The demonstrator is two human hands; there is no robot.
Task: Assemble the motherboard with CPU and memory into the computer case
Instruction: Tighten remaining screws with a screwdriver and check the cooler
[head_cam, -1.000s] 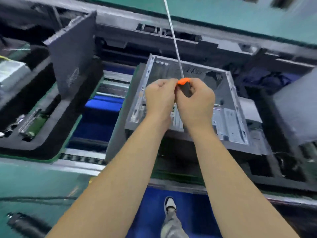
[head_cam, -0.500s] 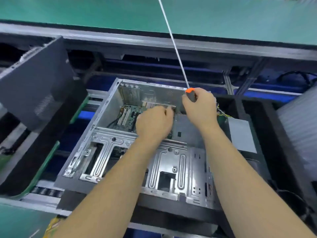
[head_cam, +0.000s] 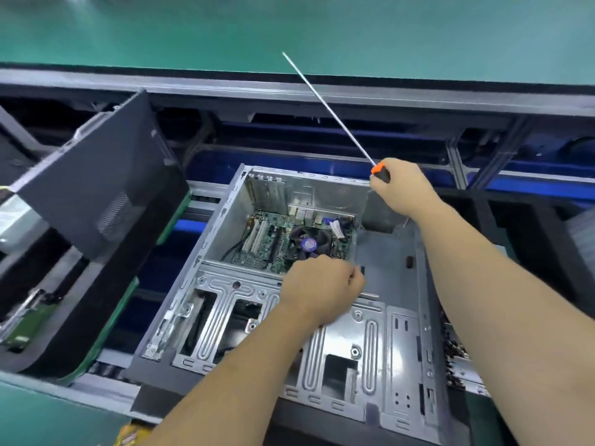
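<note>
An open grey computer case lies on its side in front of me. A green motherboard with a CPU fan sits in its far half. My right hand grips a long screwdriver by its black and orange handle, over the case's far right corner; the thin shaft points up and away. My left hand hovers over the motherboard's near edge with its fingers curled; whether they pinch something small I cannot see.
A dark side panel leans upright to the left of the case. Black foam trays hold another green board at far left. The case rests on a conveyor with blue rails; green floor lies beyond.
My hands have separated: the left dropped toward the motherboard's near edge, the right carried the screwdriver right. The view lowered, showing the case interior and fan.
</note>
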